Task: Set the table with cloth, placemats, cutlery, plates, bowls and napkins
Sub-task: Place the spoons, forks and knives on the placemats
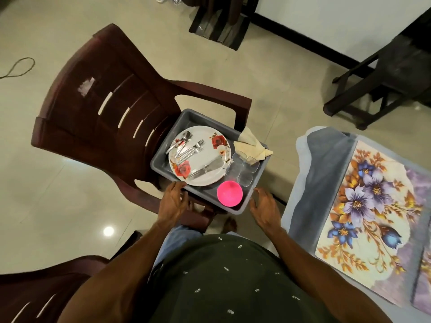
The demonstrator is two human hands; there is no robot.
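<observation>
A grey plastic tub sits on the seat of a dark maroon chair. Inside lie a white plate with red roses, spoons and forks on it, a pink bowl, clear glasses and folded cream napkins. My left hand hangs with relaxed fingers at the tub's near left corner. My right hand is spread beside the near right corner, holding nothing. On the right, the table carries a grey-blue cloth and a floral placemat.
A second maroon chair stands at the lower left. Dark wooden furniture is at the back right, a striped mat lies by the wall, and a cord loop rests on the tiled floor.
</observation>
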